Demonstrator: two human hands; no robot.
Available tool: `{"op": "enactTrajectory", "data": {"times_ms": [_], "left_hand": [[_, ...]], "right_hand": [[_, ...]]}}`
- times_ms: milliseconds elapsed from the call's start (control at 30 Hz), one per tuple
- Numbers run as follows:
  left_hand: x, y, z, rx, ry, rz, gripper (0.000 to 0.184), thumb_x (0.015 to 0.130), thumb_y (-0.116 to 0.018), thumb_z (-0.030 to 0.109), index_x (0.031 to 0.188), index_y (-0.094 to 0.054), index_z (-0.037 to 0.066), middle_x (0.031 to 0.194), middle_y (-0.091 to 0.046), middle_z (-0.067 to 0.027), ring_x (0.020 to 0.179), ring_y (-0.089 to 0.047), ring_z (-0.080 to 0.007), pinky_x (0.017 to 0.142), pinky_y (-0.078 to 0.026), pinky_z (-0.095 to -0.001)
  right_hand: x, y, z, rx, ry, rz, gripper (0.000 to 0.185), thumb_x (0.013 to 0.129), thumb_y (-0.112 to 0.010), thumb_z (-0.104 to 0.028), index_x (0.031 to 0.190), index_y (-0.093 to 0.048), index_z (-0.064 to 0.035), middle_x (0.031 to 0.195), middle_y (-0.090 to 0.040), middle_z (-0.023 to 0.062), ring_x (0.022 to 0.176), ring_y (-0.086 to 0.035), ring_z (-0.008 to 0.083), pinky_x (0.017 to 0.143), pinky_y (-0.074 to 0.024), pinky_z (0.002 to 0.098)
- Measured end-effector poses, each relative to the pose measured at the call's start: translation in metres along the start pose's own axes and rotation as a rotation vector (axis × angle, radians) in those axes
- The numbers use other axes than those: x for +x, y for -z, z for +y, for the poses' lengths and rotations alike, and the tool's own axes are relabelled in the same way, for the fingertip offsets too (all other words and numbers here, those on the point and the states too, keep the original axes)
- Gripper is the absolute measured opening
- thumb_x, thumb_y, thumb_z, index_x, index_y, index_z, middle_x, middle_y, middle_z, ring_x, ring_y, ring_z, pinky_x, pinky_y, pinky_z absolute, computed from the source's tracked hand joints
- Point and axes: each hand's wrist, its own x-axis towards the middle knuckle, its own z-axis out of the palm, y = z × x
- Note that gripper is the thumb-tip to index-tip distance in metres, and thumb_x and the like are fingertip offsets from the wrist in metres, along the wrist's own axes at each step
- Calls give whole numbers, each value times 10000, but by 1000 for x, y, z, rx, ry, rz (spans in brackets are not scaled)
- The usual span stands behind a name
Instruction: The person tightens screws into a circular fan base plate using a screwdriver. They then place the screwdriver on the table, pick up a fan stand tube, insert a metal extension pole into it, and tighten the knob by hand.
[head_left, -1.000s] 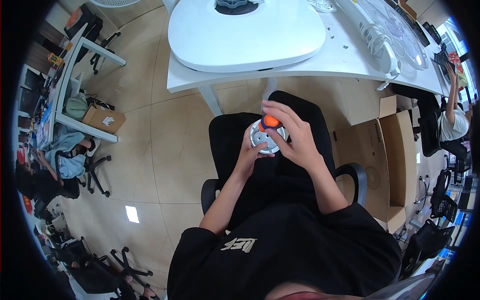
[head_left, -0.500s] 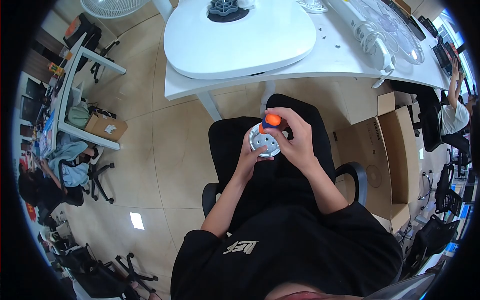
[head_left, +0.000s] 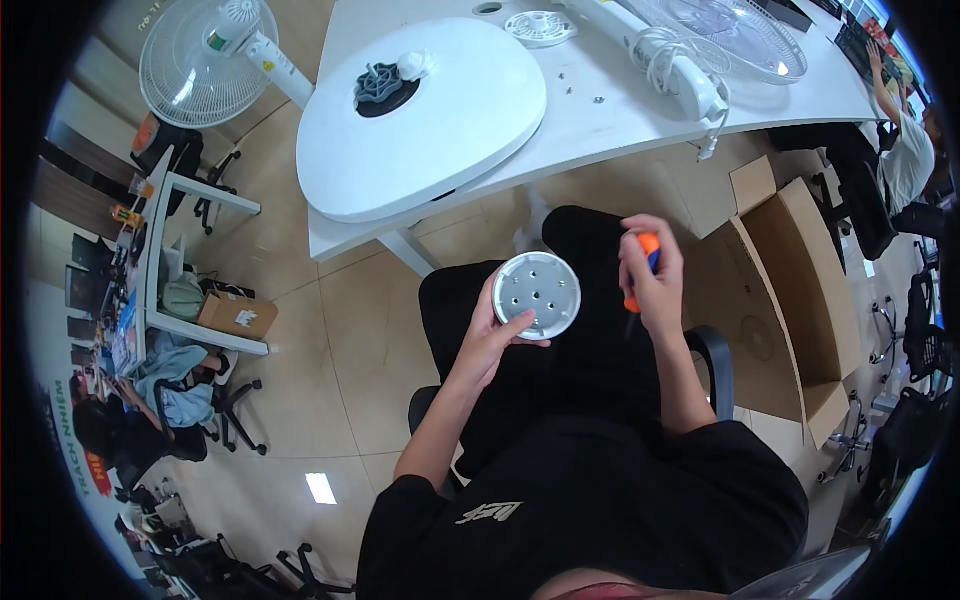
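My left hand grips a round, pale grey disc-shaped part by its lower left edge, over my lap. Several small holes show in its face, and my thumb presses on the rim. To its right, apart from the part, my right hand is closed around an orange and blue screwdriver, its dark shaft pointing down. On the table ahead lies a white fan base with a dark grey knob and a crumpled white piece on it.
Several small screws, a white vented part, a coiled cord and a fan grille lie on the table. An open cardboard box stands at right. Another fan stands at left. Other people sit on both sides.
My right hand has lifted the screwdriver off the disc-shaped part and moved right, turning its tip down. The disc's face is now uncovered. My view has turned, shifting the table left.
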Motion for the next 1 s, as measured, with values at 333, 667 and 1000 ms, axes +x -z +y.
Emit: {"op": "enactTrajectory", "data": {"times_ms": [333,667,1000], "left_hand": [[75,-87,79,225,255,-455,844,965,-690,145,1606,-146,80,1481,-423,-151,1166,-646,-264,843,-648,-415],[338,-67,290,928,-43,-440,372,995,-612,238,1335,-620,87,1283,-670,-78,856,-739,-203,763,-584,-276],[808,264,367,1892,-529,344,805,978,-474,663,1587,-346,151,1555,-428,-230,1442,-395,-408,1198,-292,-468]], "right_hand": [[-7,68,-8,207,-413,-275,480,933,-728,-277,1305,-611,4,705,-594,-3,475,-481,38,437,-387,195],[37,163,68,389,-823,72,332,860,-766,-111,1146,-657,20,677,-597,6,422,-489,61,395,-383,206],[85,187,163,291,-1144,241,233,907,-682,-101,1110,-622,-3,707,-620,47,420,-513,124,397,-422,266]]}}
